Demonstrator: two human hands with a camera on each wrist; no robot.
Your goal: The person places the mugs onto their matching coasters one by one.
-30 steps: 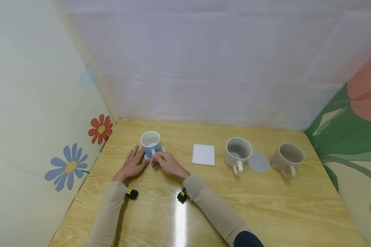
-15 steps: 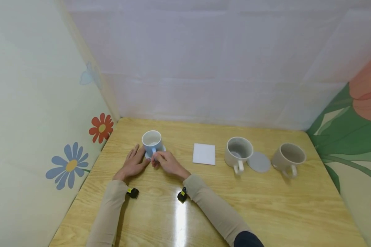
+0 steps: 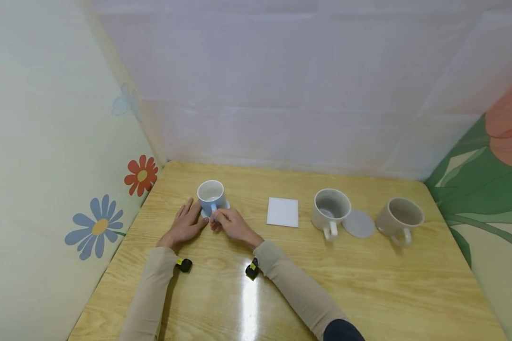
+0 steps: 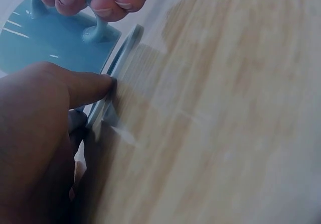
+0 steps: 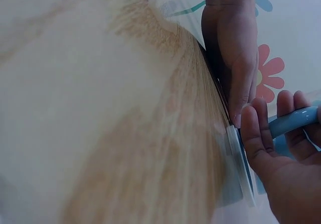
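Comparing with a second ago, we find the cup (image 3: 210, 198) and coaster (image 5: 244, 170) unmoved near the far left corner of the bench (image 3: 213, 293), so we judge it a steadying pause. Our right hand (image 3: 233, 224) keeps its grip pinched on the handle (image 5: 293, 122); our left hand (image 3: 185, 228) lies with fingers spread, thumb touching the coaster. Both wrist views crop the cup, and we cannot tell whether it sits flush.

We see soft, even light overall, but dim, bluish wrist views.
A white streak of glare (image 3: 249, 310) crosses the yellow wood-grain counter (image 3: 367, 284); close up, its grain blurs, glints dot the glossy light-blue mug (image 4: 52, 40), and shadow darkens the left hand (image 4: 40, 118).
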